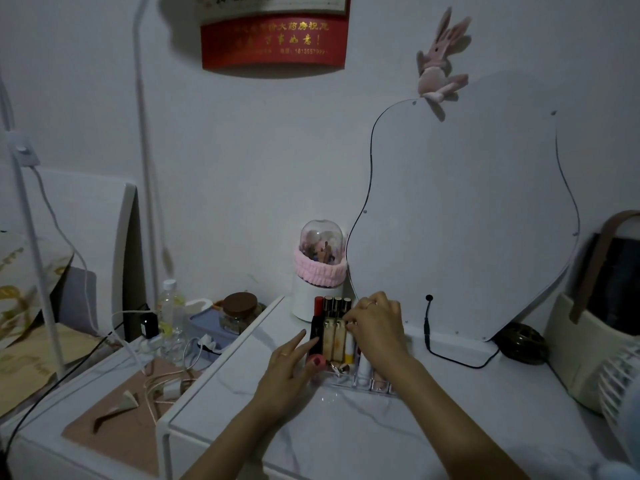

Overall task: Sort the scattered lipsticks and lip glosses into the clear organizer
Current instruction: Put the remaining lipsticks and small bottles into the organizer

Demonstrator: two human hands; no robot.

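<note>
The clear organizer [360, 384] stands on the white table [346, 438] in front of the mirror. Several tubes stand upright in it: a red lipstick [318, 302], gold-bodied lip glosses [328, 336] with dark caps, and a white tube [363, 367] nearer the front. My left hand [287, 368] rests against the organizer's left side, two straight fingers touching the dark lipstick case there. My right hand [379, 323] hovers over the back row, its curled fingertips pinching the rightmost lip gloss [347, 304]. The organizer's right compartments are hidden by that hand.
A domed brush holder [320, 271] with a pink band stands right behind the organizer. The wavy mirror [467, 220] leans on the wall; a black cable [429, 327] runs from it. A bag [585, 358] and white fan [620, 382] crowd the right edge. A lower side table holds a bottle [169, 306], jar [240, 311] and cords.
</note>
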